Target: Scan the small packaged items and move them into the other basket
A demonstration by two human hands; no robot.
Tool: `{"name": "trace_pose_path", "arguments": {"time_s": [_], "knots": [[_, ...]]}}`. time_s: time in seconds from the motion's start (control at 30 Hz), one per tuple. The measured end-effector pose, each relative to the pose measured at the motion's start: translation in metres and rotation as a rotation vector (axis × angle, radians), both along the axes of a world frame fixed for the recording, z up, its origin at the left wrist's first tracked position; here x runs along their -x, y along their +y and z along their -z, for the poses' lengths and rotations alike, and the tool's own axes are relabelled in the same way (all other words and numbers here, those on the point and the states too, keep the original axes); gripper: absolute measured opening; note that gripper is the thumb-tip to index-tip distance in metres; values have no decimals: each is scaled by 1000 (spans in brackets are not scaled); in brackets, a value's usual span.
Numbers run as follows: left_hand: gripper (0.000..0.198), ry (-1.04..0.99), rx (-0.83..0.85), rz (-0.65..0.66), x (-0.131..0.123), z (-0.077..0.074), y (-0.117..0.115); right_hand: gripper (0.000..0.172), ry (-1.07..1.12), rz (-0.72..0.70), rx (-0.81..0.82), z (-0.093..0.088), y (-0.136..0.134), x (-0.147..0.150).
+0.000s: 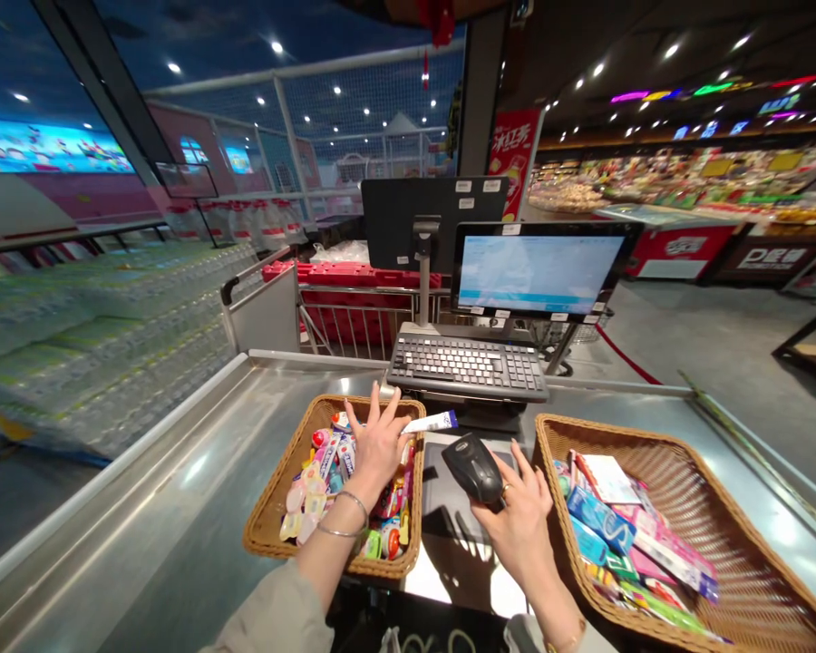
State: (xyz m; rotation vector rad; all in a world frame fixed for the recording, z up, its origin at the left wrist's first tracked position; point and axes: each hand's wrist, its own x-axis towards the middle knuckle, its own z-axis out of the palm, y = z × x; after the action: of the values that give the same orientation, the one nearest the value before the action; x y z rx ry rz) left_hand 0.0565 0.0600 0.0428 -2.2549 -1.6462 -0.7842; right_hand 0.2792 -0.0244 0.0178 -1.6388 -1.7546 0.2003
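My left hand [379, 438] is over the left wicker basket [262, 517], pinching a slim white-and-blue packet [432, 423] between thumb and finger, the other fingers spread. The packet points right, toward the scanner. Beneath the hand the basket holds mixed small sweets, jelly cups [297, 503] and wrapped candy [345, 453]. In my right hand [520, 510] is a black barcode scanner [472, 465], its head tilted up and left over the counter. The right wicker basket [741, 499], beside that hand, contains several packets, among them a blue pack [599, 519] and a pink pack [673, 551].
Behind the baskets a keyboard [469, 363] stands below a lit monitor [540, 272], with a second dark screen [414, 222] facing away. The metal counter [197, 472] has raised edges. Shopping carts [346, 317] stand beyond it, and stacked bottles [109, 345] fill the left.
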Motion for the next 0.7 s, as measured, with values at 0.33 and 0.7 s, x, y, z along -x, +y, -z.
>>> {"name": "trace_pose_path", "arguments": {"time_s": [0.33, 0.7], "knots": [[14, -16, -9, 29, -9, -1, 3, 16, 7, 20, -6, -4, -1, -6], [14, -11, 22, 32, -16, -7, 7, 20, -13, 13, -26, -4, -2, -8]]}}
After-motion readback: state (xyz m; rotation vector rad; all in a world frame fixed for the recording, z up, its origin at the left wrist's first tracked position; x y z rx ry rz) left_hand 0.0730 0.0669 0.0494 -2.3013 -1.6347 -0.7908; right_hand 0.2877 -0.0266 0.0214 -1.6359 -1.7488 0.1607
